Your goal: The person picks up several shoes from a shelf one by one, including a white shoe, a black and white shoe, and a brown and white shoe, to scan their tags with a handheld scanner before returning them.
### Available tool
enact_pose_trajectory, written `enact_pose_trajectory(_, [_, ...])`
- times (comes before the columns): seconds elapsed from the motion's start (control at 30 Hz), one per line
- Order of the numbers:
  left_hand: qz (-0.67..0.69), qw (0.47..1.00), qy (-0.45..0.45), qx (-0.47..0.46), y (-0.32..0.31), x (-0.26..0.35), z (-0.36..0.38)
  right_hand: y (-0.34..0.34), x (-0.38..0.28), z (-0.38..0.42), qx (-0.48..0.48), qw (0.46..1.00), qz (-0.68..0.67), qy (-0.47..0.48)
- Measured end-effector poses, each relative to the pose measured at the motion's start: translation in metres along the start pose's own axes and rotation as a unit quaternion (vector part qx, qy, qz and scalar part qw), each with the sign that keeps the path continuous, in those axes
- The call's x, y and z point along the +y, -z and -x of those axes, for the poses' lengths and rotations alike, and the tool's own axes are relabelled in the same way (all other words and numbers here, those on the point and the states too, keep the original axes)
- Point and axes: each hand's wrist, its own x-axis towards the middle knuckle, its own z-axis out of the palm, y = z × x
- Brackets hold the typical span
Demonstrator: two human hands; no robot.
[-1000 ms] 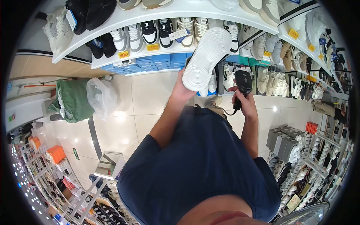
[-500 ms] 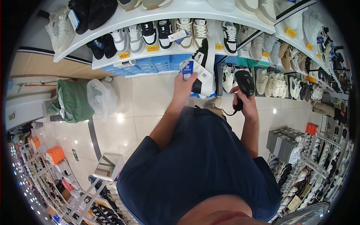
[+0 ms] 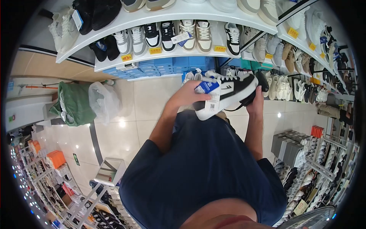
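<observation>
My left hand grips the heel end of a black and white sneaker, which lies sideways with its toe to the right. A blue tag and a white label with a printed code hang over the shoe's heel, by my left fingers. My right hand is closed around a black handheld scanner, just beyond the toe; the shoe hides part of the scanner. Its black cable shows below the sole.
A white shelf with pairs of sneakers runs across the front, blue boxes beneath it. Left on the floor stand a green bag and a clear plastic bag. Grey boxes are at the right.
The sneaker has turned from upright to sideways and come down toward my body, its toe now pointing right. My right hand and the scanner have shifted slightly right, partly behind the shoe.
</observation>
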Motion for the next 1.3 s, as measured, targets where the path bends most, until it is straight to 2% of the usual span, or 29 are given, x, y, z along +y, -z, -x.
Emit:
enact_pose_trajectory(0.03, [-0.009, 1.000, 0.001, -0.019, -0.002, 0.006, -0.001, -0.004, -0.005, 0.003, 0.019, 1.000, -0.005, 0.008])
enact_pose_trajectory(0.13, [-0.040, 0.998, -0.010, -0.052, -0.007, 0.000, -0.005, 0.001, -0.014, 0.005, -0.025, 0.999, 0.001, 0.035])
enact_pose_trajectory(0.23, [-0.069, 0.997, -0.028, -0.034, -0.011, -0.004, -0.010, -0.009, -0.033, 0.014, -0.017, 1.000, -0.005, 0.013])
enact_pose_trajectory(0.3, [-0.084, 0.996, -0.029, -0.020, -0.015, 0.001, -0.015, -0.022, -0.040, 0.018, 0.003, 0.999, -0.007, 0.034])
enact_pose_trajectory(0.37, [-0.183, 0.982, 0.027, -0.029, -0.021, 0.016, -0.019, -0.034, -0.043, 0.021, 0.051, 0.997, -0.014, 0.049])
enact_pose_trajectory(0.4, [-0.186, 0.982, 0.027, -0.032, -0.025, 0.012, -0.022, -0.036, -0.041, 0.022, 0.054, 0.997, -0.016, 0.051])
enact_pose_trajectory(0.47, [-0.188, 0.980, 0.038, 0.058, -0.034, -0.002, -0.026, -0.038, -0.038, 0.023, 0.067, 0.989, 0.029, 0.125])
enact_pose_trajectory(0.63, [-0.201, 0.966, 0.098, 0.132, -0.044, -0.005, -0.038, -0.036, -0.037, 0.030, 0.046, 0.988, 0.009, 0.147])
enact_pose_trajectory(0.7, [-0.175, 0.969, 0.007, 0.174, -0.050, -0.004, -0.035, -0.031, -0.039, 0.032, 0.013, 0.993, -0.001, 0.117])
enact_pose_trajectory(0.83, [-0.177, 0.971, -0.019, 0.159, -0.051, 0.010, -0.032, -0.020, -0.043, 0.034, -0.004, 0.994, -0.044, 0.104])
enact_pose_trajectory(0.9, [-0.205, 0.962, -0.077, 0.160, -0.048, 0.007, -0.035, -0.011, -0.040, 0.033, 0.020, 0.996, -0.012, 0.088])
enact_pose_trajectory(1.03, [-0.263, 0.948, -0.094, 0.151, -0.042, 0.008, -0.041, -0.005, -0.035, 0.032, 0.043, 0.996, 0.019, 0.071])
enact_pose_trajectory(1.3, [-0.268, 0.947, -0.043, 0.174, -0.051, 0.013, -0.044, -0.010, -0.037, 0.030, 0.052, 0.997, 0.010, 0.052])
